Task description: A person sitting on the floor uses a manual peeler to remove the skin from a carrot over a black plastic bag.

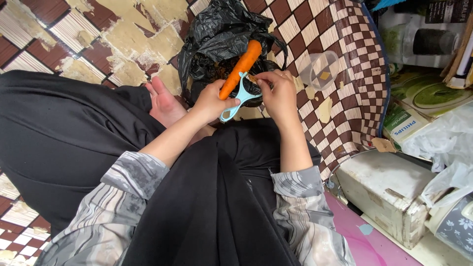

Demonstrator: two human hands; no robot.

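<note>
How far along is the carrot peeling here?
Hard to say how much is done: the carrot looks clean and bright orange on the side that shows, and its underside is hidden. In hand now: the left hand holds the carrot and a light blue peeler over an open black bag, while the right hand picks at the blade. Peelings in the bag cannot be made out.

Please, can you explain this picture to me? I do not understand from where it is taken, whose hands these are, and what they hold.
There is no machine here. A person wears a camera on the head, so the one picture looks down at their own lap and two bare hands. The left hand holds an orange carrot and a light blue peeler together in its grip. The right hand pinches something small at the peeler's blade. Under them an open black bag lies on the checked floor. A clear plastic cup lies beside it.
</note>
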